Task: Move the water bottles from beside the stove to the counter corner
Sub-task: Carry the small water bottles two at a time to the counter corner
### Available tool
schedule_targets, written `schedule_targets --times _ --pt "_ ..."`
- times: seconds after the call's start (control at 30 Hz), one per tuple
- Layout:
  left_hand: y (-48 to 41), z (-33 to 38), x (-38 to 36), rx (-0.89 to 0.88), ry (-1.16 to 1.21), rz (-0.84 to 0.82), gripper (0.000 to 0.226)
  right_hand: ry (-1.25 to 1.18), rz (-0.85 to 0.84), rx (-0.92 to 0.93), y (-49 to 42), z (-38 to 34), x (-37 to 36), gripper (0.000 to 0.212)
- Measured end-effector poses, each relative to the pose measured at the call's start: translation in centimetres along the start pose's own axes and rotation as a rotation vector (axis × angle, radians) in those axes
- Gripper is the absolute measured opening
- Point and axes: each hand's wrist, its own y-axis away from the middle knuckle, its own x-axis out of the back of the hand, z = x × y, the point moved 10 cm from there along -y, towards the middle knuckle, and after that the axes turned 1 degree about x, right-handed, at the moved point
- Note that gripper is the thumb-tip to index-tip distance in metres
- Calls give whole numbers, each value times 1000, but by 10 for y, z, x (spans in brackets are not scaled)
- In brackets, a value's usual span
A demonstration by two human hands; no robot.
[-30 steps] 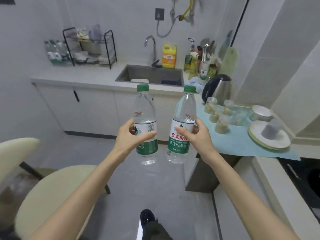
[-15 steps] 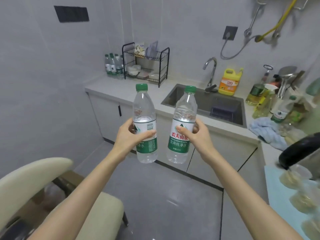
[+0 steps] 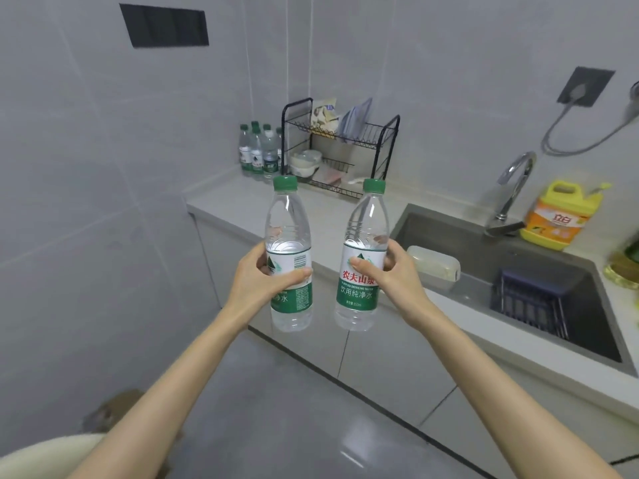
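I hold one water bottle (image 3: 289, 257) in my left hand (image 3: 257, 283), another bottle (image 3: 361, 261) in my right hand (image 3: 397, 274), fingers wrapped around each label. Keep both upright while approaching the worktop (image 3: 235, 198) corner cluster (image 3: 257, 150).

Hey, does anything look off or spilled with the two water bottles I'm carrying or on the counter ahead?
Nothing stands out. The left hand and right hand each hold a capped bottle, left bottle upright, right bottle slightly tilted. The counter looks dry, with more bottles standing in the corner.

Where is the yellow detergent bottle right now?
In the head view, the yellow detergent bottle stands at right on the counter, just right of the faucet.
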Motion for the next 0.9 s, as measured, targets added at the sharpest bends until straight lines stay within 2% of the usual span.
schedule_targets --times 0.13,0.23,0.33,0.53,0.7,0.8,0.9 --pt "-84 -12 18 5 -5 25 50 8 -28 -13 -82 1 -26 50" --pt "-140 -27 34 38 2 66 66 -8 -55 -24 -141 7 -48 48" --pt "-191 -43 52 57 6 108 72 -22 -70 -31 -196 14 -69 44" --pt "-293 -84 85 98 -20 188 80 -50 -147 -42 -311 39 -120 52" --pt "-385 -108 113 135 -65 236 65 -34 -218 -41 -412 50 -170 52" --pt "-433 -123 134 171 -90 266 68 -7 -243 -49 -464 55 -200 47" --pt "-473 -138 156 189 -130 293 71 40 -261 -57 -509 61 -230 54"
